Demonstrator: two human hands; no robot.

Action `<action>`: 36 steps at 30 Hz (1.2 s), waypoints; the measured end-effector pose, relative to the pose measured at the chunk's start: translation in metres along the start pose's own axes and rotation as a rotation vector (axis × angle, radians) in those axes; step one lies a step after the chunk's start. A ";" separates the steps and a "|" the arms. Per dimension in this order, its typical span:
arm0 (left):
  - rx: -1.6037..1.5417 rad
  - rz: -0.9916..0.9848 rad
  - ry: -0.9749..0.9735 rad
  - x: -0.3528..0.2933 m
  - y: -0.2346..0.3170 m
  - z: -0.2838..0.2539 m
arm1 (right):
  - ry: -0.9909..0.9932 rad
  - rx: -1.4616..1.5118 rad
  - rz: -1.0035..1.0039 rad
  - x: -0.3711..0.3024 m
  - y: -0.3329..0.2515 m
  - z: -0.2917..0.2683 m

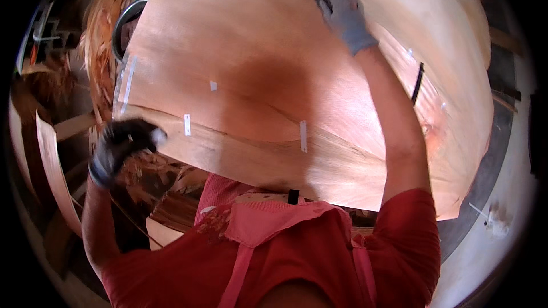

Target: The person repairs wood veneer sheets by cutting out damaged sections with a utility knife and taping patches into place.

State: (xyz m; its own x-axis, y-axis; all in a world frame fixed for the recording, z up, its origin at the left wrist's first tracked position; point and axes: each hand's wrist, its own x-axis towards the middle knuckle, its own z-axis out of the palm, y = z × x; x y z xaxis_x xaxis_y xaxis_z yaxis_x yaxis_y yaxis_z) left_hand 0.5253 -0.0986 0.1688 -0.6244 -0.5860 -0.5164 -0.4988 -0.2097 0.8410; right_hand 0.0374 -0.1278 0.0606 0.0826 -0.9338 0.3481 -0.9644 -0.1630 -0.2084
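Observation:
A large sheet of thin wood veneer (251,40) spreads out before me, with short white tape strips (303,136) stuck across a split near its front edge. My right hand (339,11), in a grey work glove with dark fingers, reaches over the far part of the sheet. Its fingers are stretched out; whether they touch the wood I cannot tell. At the sheet's near left corner is my left hand (123,147), gloved in the same way. Its fingers are curled together at the tips, slightly blurred, and what they pinch is too small to make out.
Torn reddish veneer scraps (105,40) lie along the left side, beside a round metal-rimmed container (121,28). Curved veneer strips (57,171) lean at the far left. A dark narrow strip (418,82) rests on the sheet near my right forearm. Pale floor (485,251) shows at right.

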 end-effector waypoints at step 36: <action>-1.208 -1.021 0.112 -0.143 -0.171 0.222 | 0.329 1.413 0.650 -0.276 0.117 -0.207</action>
State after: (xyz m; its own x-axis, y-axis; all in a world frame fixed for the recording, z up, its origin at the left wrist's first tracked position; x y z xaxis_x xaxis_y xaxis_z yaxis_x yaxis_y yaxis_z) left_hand 0.5664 0.1951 0.0627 -0.2666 0.1443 -0.9529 0.1227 -0.9756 -0.1821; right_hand -0.1501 0.1768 0.1296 -0.4690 -0.8832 0.0002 0.2028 -0.1079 -0.9733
